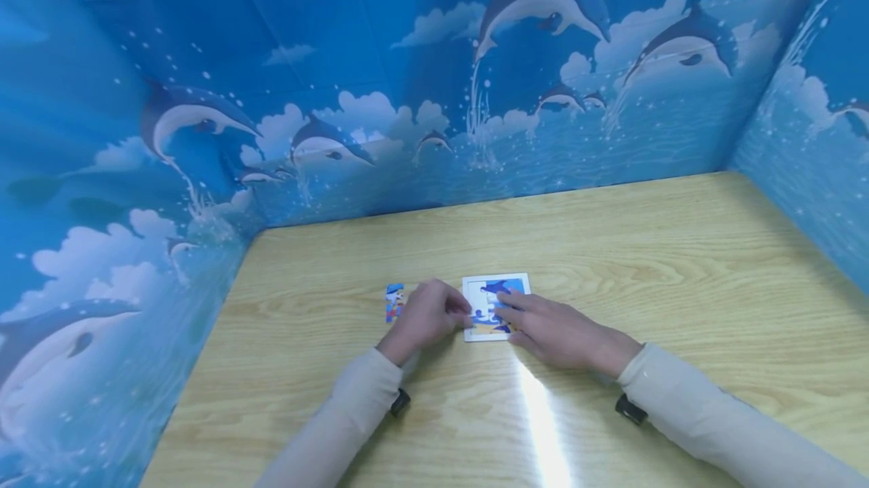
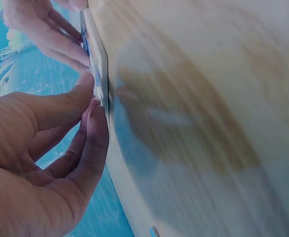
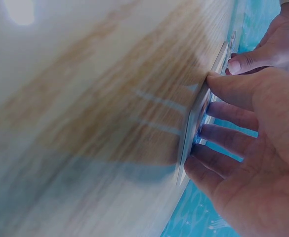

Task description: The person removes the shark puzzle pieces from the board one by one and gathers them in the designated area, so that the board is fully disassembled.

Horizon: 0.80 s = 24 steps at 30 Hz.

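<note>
A jigsaw puzzle in a white frame (image 1: 495,338) lies on the table, its picture showing a blue dolphin and a sand-coloured strip. White backing shows in the puzzle's upper left. My left hand (image 1: 429,313) is at the frame's left edge, thumb and fingers bent toward each other; I cannot tell whether a piece is between the fingertips. My right hand (image 1: 558,328) rests on the puzzle's right part with fingers fairly straight. In the right wrist view, the right thumb touches the frame's near edge (image 3: 193,113). Colourful puzzle pieces (image 1: 394,302) lie left of my left hand, partly hidden by it.
The wood-grain table (image 1: 611,247) meets a blue dolphin-print backdrop (image 1: 380,148) along its back and sides. Both forearms wear light sleeves, with a dark wrist device (image 1: 400,402) at the left cuff and another (image 1: 631,409) at the right.
</note>
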{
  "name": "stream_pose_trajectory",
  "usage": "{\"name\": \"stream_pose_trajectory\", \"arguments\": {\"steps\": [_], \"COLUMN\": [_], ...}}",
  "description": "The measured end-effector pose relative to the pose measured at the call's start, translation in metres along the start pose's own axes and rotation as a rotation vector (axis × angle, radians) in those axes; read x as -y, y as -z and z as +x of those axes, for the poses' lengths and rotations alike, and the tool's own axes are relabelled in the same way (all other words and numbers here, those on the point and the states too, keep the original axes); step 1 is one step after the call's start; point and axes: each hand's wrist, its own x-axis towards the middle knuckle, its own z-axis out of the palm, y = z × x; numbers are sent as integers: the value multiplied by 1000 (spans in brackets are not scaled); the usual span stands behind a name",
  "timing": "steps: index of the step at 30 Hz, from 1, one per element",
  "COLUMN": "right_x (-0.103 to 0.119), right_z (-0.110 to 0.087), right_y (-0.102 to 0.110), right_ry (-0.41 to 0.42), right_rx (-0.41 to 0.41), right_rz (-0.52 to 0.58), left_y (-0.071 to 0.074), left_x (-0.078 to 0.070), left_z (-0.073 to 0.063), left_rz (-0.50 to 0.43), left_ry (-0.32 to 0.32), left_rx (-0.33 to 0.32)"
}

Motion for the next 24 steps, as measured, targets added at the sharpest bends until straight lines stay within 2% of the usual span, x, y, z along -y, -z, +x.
{"name": "stream_pose_trajectory", "arguments": {"steps": [7, 17, 24], "right_x": [-1, 0, 1], "right_z": [1, 1, 1], "right_y": [-1, 0, 0], "right_ry": [2, 17, 12], "right_rx": [0, -14, -8], "right_rz": [-5, -7, -11], "left_y": [-7, -9, -10], "left_x": [0, -1, 0], "left_z": [1, 3, 1], "left_rz": [15, 24, 5], "left_ry": [-39, -36, -46], "left_rx": [-4, -7, -39]}}
